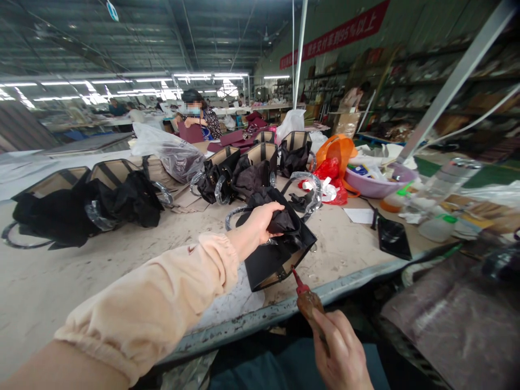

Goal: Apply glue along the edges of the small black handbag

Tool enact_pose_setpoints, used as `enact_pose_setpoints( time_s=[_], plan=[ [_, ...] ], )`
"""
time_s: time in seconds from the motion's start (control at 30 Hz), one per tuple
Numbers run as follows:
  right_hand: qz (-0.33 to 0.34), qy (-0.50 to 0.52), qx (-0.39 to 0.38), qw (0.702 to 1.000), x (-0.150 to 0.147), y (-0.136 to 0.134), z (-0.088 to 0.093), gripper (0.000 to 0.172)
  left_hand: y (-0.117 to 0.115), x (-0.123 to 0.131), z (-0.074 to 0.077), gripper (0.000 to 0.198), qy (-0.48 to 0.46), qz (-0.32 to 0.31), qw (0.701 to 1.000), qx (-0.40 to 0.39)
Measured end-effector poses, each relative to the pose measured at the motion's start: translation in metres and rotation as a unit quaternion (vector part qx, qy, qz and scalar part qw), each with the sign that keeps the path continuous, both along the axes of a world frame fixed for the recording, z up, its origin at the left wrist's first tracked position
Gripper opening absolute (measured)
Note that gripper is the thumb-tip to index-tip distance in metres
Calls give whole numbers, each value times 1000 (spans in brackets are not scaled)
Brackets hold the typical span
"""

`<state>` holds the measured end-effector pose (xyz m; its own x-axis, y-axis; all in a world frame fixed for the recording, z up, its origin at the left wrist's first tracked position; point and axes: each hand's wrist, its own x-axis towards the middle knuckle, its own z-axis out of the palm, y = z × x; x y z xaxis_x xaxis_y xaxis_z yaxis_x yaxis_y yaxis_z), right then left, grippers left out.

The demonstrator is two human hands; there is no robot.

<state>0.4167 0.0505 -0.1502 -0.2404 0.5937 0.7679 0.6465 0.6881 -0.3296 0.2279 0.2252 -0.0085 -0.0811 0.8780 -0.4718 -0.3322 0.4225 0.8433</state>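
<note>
In the head view, a black handbag (266, 264) lies tipped on the table's front part, its beige inner edge facing me. My left hand (266, 221) is closed on dark cloth bunched at this bag's far side. Plastic-wrapped handles (311, 197) stick up beyond it. My right hand (340, 346) is wrapped round a stained brown squeeze bottle with a red pointed nozzle (299, 281). The nozzle's tip is at the bag's lower right edge; whether it touches I cannot tell. A pale sleeve cover (158, 303) is on my left forearm.
More black handbags (122, 200) stand to the left and behind. Right of them are an orange bag (339, 149), a purple basin (376, 181), a dark phone-like slab (394, 238) and bottles (439, 226). A metal pole (455, 81) slants at right. A co-worker (199, 116) sits beyond.
</note>
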Motion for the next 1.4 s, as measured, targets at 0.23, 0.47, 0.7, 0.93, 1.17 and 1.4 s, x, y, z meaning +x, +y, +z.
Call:
enact_pose_setpoints(
  time_s=[0.23, 0.47, 0.7, 0.93, 1.17, 1.4],
  plan=[
    [37, -5, -60, 998, 1, -1, -11, 33, -1, 1, 2, 10, 0, 10, 1000, -9],
    [9, 12, -5, 1000, 3, 6, 10, 31, -1, 0, 2, 10, 7, 9, 1000, -17],
    [-9, 20, 17, 1000, 9, 10, 26, 35, 1, -1, -1, 9, 1, 8, 1000, -9],
    [-10, 21, 24, 999, 12, 10, 27, 40, 1, 1, 2, 9, 21, 10, 1000, -13],
    [5, 5, -1, 1000, 10, 5, 14, 32, 2, 7, 4, 11, 37, 19, 999, -22],
    [7, 13, 9, 1000, 11, 10, 19, 34, 2, 5, 5, 12, 43, 23, 999, -21]
  ],
)
